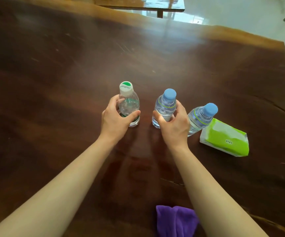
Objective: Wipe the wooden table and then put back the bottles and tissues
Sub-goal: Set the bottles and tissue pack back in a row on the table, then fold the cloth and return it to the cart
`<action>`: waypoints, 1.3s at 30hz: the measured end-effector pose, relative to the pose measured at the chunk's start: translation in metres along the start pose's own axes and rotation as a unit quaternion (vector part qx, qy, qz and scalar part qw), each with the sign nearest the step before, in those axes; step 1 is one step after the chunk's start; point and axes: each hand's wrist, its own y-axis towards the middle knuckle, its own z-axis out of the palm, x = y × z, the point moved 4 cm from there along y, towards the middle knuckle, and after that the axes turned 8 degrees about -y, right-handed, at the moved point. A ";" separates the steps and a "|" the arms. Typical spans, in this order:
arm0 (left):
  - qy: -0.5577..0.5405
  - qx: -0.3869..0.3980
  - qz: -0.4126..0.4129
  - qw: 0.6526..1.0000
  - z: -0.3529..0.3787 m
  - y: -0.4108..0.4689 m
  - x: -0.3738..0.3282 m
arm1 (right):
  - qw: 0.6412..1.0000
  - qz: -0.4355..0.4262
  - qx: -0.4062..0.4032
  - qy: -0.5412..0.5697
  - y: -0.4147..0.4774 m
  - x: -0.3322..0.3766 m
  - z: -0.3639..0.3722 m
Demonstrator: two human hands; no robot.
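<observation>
On the dark wooden table, three clear plastic bottles stand upright in a row. My left hand wraps around the white-and-green-capped bottle. My right hand grips the middle bottle with a blue cap. A second blue-capped bottle stands free just right of my right hand. Beside it lies a green and white tissue pack, touching or nearly touching that bottle's base. A purple cloth is bunched at the near edge between my forearms.
The table's far edge runs diagonally across the top and its right edge is near the tissue pack. Beyond it are a pale glossy floor and another low table. A crack runs through the wood at right.
</observation>
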 end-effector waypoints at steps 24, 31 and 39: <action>0.044 0.092 -0.063 0.993 -0.039 -0.189 0.053 | 0.995 0.032 0.059 -0.077 -0.186 -0.058 -0.104; 0.054 0.137 -0.093 0.985 -0.017 -0.265 0.060 | 0.989 0.093 0.034 -0.106 -0.240 -0.107 -0.159; 0.120 0.184 -0.166 0.961 0.029 -0.293 0.074 | 0.969 0.154 0.092 -0.167 -0.254 -0.161 -0.167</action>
